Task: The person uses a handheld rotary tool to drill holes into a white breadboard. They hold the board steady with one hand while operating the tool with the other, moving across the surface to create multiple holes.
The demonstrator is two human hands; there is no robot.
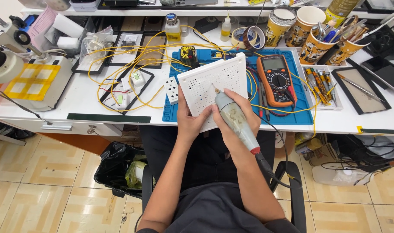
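Left hand (189, 123) grips white perforated panel (214, 88); right hand (236, 113) holds grey rotary tool (236, 121), tip touching the panel's centre. Work appears underway; the multimeter (277, 80) at 3 o'clock lies untouched.

Bare forearms, no sleeves in view, dark grey top, seemingly black trousers, no gloves or rings

Bare white bench (82, 92) left of the blue mat (292, 115) seems passable, though yellow wires (132, 64) loop across it, while the orange multimeter (276, 80) and tool tray (322, 88) crowd the right.
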